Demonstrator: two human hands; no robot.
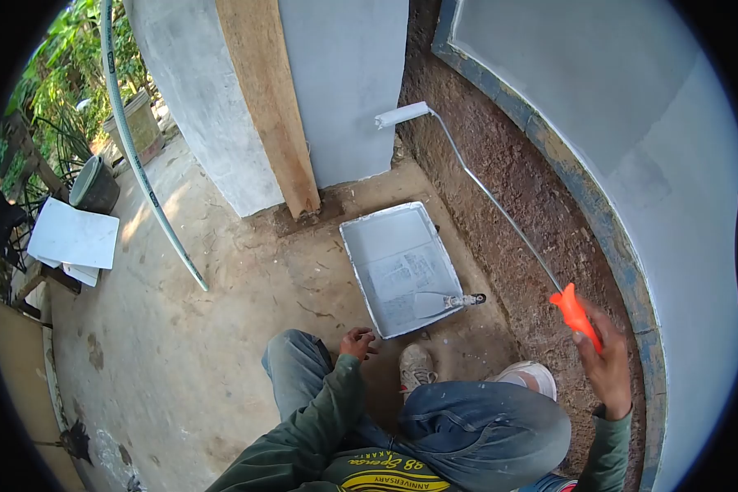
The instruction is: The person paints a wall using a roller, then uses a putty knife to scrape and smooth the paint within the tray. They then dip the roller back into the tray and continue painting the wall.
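My right hand (607,361) is closed round the orange handle of a paint roller (504,211), at the right. The roller's thin metal rod runs up to a white sleeve, which touches or is very close to the light grey wall (348,74). My left hand (357,343) hangs by my left knee, fingers loosely bent and holding nothing, just beside the near left corner of a paint tray (355,266). Pale grey paint coats the inside of the tray. A paint-covered scraper (439,304) lies across its near end, its dark handle over the right rim.
A wooden board (271,98) leans upright against the wall. The stone-textured base (517,172) curves along the right under a grey wall with a worn blue edge. To the left are a hanging hose (139,168), a dark bucket (95,184) and white sheets (74,234).
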